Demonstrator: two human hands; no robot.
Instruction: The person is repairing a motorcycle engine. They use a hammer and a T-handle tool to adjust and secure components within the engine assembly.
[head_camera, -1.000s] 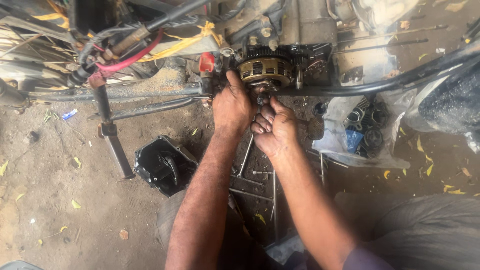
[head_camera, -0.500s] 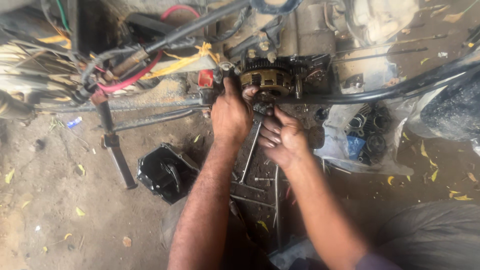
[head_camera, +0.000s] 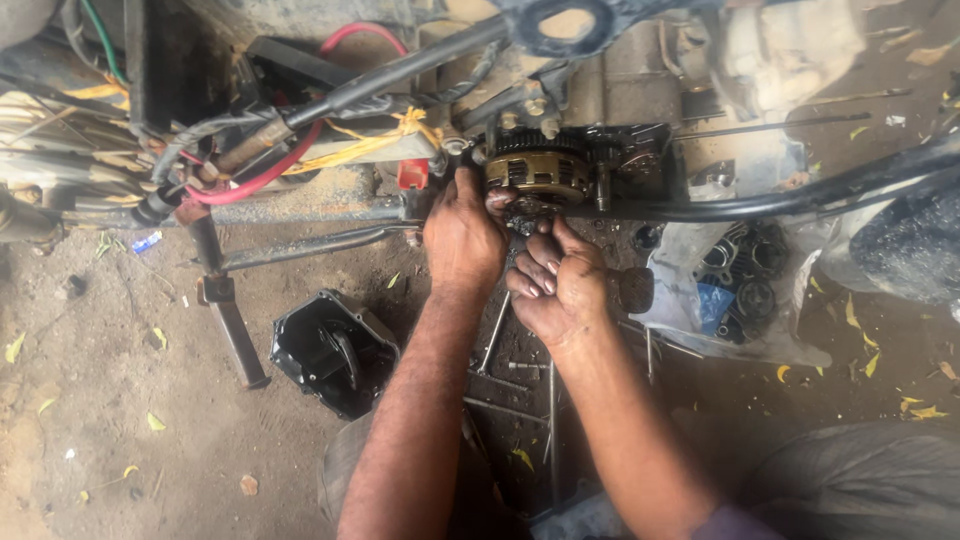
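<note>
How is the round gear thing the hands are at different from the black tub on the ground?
The clutch is round, toothed and brass-coloured; the black pan is boxy and dark all over. The clutch sits mounted on the engine, while the pan lies loose on the dirt. The left hand and right hand work right at the clutch; no hand touches the pan. Both look oily and grimy.

Soft, even daylight with no glare and only faint shadows under the engine (head_camera: 560, 150). The far edge looks blurred, perhaps from head motion; the centre is sharp.
</note>
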